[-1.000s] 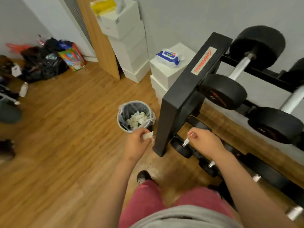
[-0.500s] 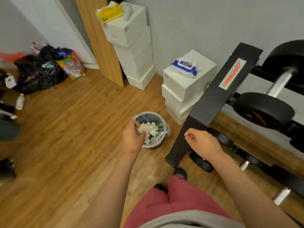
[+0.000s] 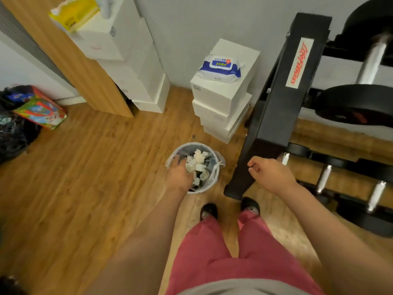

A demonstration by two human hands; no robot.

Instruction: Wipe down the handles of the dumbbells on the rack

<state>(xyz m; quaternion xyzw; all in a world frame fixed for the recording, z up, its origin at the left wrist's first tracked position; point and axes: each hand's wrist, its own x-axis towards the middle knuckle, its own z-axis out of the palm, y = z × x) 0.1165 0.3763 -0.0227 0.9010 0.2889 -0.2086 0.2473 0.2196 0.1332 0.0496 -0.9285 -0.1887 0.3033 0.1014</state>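
Left hand (image 3: 179,173) hangs over the bin (image 3: 209,186), which stands just left of the rack (image 3: 274,116) foot. Its fingertips are down among the crumpled wipes (image 3: 197,160); can't tell if it pinches one. Right hand (image 3: 270,173) is in front of the rack's end frame, fingers loosely curled, holding nothing. Small dumbbells (image 3: 324,177) on the rack's bottom tier lie just right of that hand, not touching it. A big dumbbell (image 3: 357,105) sits on a higher tier. Wipes pack (image 3: 221,68) lies on white boxes (image 3: 219,99) left of the rack.
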